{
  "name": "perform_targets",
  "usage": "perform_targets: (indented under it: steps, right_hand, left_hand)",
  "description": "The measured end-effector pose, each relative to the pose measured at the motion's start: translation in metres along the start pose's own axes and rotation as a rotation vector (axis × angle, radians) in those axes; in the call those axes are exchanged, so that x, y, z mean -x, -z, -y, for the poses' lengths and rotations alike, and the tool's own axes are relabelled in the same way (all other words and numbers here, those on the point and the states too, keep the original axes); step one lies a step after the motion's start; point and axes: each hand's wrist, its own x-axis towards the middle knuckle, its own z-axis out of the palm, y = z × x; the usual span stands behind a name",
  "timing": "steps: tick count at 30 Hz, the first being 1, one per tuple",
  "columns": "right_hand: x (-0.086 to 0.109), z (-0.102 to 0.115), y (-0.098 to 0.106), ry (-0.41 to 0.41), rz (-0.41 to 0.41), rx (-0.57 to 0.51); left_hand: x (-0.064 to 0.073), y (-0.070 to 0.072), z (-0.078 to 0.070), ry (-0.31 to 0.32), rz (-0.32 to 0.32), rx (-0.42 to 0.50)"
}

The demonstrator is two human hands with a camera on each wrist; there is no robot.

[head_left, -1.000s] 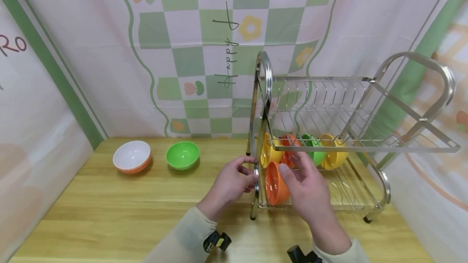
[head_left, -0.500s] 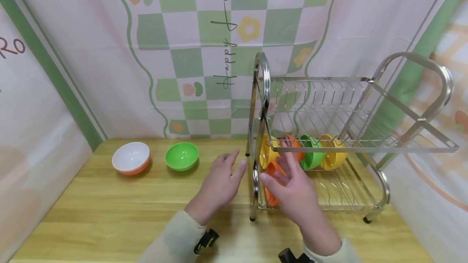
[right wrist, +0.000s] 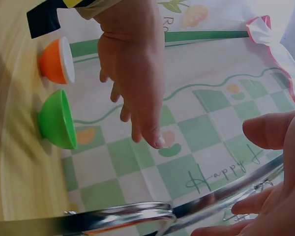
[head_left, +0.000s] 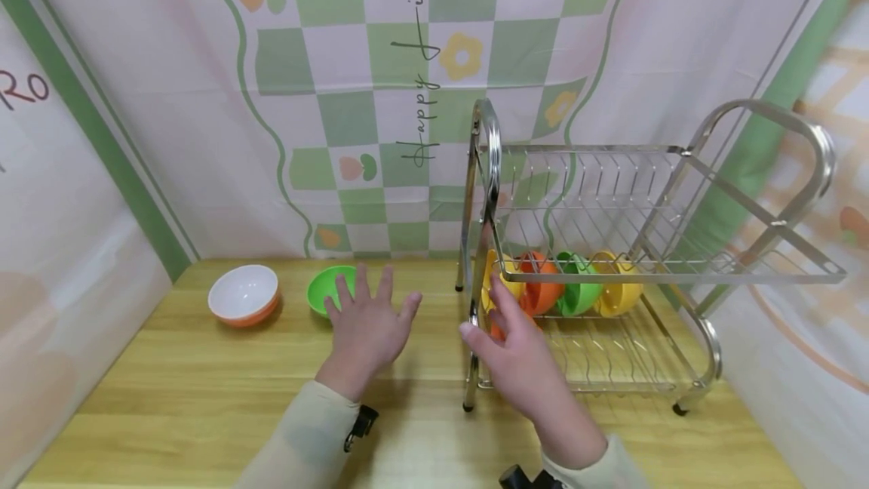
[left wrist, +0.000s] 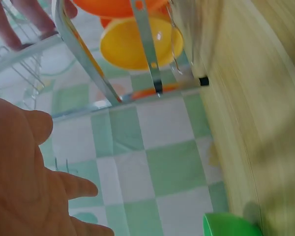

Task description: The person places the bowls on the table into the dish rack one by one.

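Away from the rack [head_left: 679,278] the left hand [head_left: 366,330] has gone. One second ago it was at the rack's left side; now it is up over the counter [head_left: 204,413], near the small green bowl [head_left: 323,285]. Its fingers are spread wide and it holds nothing. From the head view it hides part of that bowl, but the right wrist view shows a gap between them.

Next, the right hand [head_left: 519,364] has slid a bit to the left too. It holds nothing, with its thumb well apart from its fingers, by the rack's left post. I cannot tell if it touches the rack.

Behind that hand, the orange bowl [left wrist: 108,7] sits tipped on the low shelf, at the front left, and now it is mostly hidden from the head view. At the back of that shelf, four dishes stand tipped in a row: yellow, orange, green and yellow. They have not moved. Over on the counter, the green bowl and the white and orange bowl [head_left: 244,294] sit upright, just where they were.
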Motion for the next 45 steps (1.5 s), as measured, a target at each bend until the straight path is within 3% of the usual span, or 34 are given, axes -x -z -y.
perform_targets:
  steps: [8,17,24,27,33,45]
  right_hand:
    - [-0.005,-0.004,-0.012,-0.058,0.019,-0.012]
    - [-0.011,-0.003,-0.017,-0.121,-0.008,-0.005]
    - [-0.015,-0.006,-0.017,-0.143,-0.027,0.023]
    - [-0.017,-0.008,-0.018,-0.132,-0.044,0.052]
    - [-0.019,-0.012,-0.021,-0.11,-0.066,0.101]
    - [-0.02,-0.012,-0.021,-0.079,-0.067,0.156]
  left_hand:
    - [-0.014,0.011,0.029,0.093,0.05,0.026]
    - [-0.031,0.025,0.076,0.169,0.069,0.267]
    - [-0.037,0.035,0.101,0.202,0.085,0.323]
    - [-0.038,0.037,0.108,0.21,0.121,0.361]
    - [-0.037,0.038,0.118,0.277,0.192,0.533]
    - [-0.043,0.026,0.136,0.371,0.232,0.849]
